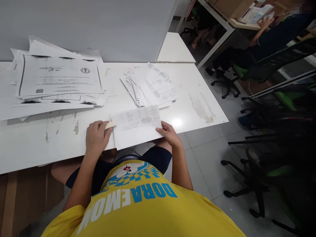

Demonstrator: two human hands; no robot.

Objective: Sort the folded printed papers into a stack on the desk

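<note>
A printed paper sheet (134, 131) with an oval stamp lies at the front edge of the white table. My right hand (170, 134) pinches its right edge, thumb on top. At the sheet's left edge, my left hand (97, 136) is closed on a small cream-coloured block (110, 125), held between thumb and fingers; its exact kind is unclear. Just beyond the sheet sits a loose pile of stamped papers (153, 85). Farther left is a bigger, uneven stack of printed sheets (61, 77), the top one framed by a dark border.
A grey partition (81, 26) rises behind the white table (66, 144). Worn, stained patches mark the table's surface. To the right are several wheeled office chairs (256, 184) on the tiled floor (202, 164). A person (281, 39) sits at another desk, upper right.
</note>
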